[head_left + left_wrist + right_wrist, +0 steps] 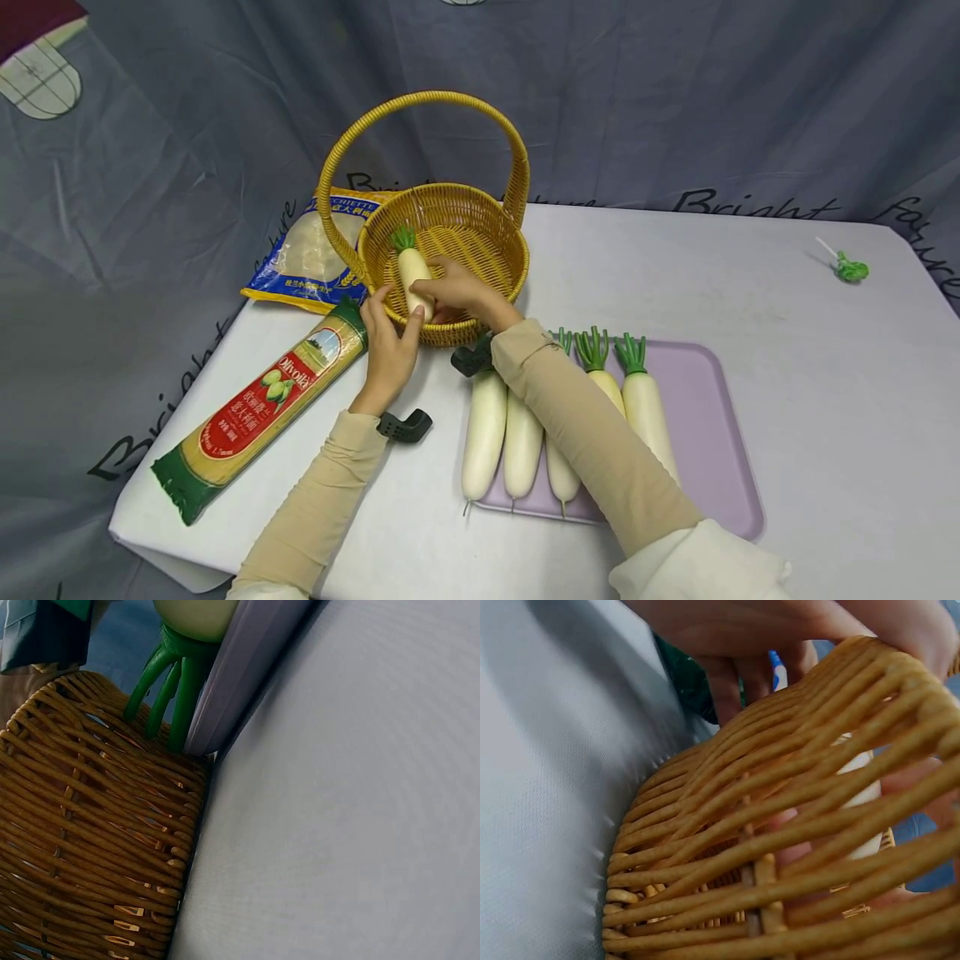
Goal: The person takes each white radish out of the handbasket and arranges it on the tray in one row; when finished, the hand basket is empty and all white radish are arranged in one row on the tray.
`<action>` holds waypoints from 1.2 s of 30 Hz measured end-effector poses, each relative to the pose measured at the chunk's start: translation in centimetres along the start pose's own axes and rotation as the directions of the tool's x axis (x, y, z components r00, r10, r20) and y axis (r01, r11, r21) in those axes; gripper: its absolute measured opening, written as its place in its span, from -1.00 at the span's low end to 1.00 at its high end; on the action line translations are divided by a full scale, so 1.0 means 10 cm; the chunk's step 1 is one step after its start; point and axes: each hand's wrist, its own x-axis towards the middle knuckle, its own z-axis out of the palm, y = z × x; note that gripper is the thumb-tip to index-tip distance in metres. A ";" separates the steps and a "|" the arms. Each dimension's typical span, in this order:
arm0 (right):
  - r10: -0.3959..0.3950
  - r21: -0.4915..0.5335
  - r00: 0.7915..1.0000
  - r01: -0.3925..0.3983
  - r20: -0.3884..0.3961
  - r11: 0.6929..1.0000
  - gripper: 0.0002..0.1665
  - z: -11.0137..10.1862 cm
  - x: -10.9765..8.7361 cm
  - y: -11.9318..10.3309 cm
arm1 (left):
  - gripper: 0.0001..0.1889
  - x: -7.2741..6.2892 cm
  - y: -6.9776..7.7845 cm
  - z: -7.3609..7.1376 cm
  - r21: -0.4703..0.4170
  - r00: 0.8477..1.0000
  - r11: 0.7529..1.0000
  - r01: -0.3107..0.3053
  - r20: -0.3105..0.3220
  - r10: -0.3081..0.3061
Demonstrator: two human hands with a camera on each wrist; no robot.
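A round wicker basket (pixel 491 237) with a tall hoop handle stands near the table's back edge. Inside it, my right hand (pixel 457 292) holds a white radish (pixel 412 268) with short green stalks, stalks pointing away from me. My left hand (pixel 390 346) touches the front left rim, thumb and fingers spread along it. In the right wrist view, the left hand's fingers (pixel 724 686) reach down the basket's outer side. Woven cane partly hides the right hand and radish there. Several more white radishes (pixel 483 437) lie side by side on a lilac tray (pixel 708 417).
A green-ended spaghetti packet (pixel 258 408) lies left of the left hand. Behind it, a blue and yellow pasta bag (pixel 315 250) sits against the basket. A green-wrapped lollipop (pixel 851 267) is at the far right. Grey cloth (pixel 675 100) hangs behind the white table.
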 end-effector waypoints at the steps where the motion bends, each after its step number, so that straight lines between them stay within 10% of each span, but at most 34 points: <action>1: 0.003 0.018 1.000 -0.003 0.002 1.000 -0.19 -0.01 0.00 0.00 | -0.43 0.00 0.00 0.00 0.003 1.000 1.000 0.003 -0.001 -0.003; 25: -0.080 0.352 0.992 0.108 -0.094 0.930 -0.26 -0.09 -0.03 0.00 | -0.42 0.01 0.00 0.01 0.000 1.000 1.000 -0.012 -0.001 0.012; 36: -0.046 0.478 0.999 0.040 0.002 0.877 -0.28 -0.16 -0.10 -0.05 | -0.42 0.01 0.00 0.00 -0.005 1.000 1.000 -0.001 0.003 0.001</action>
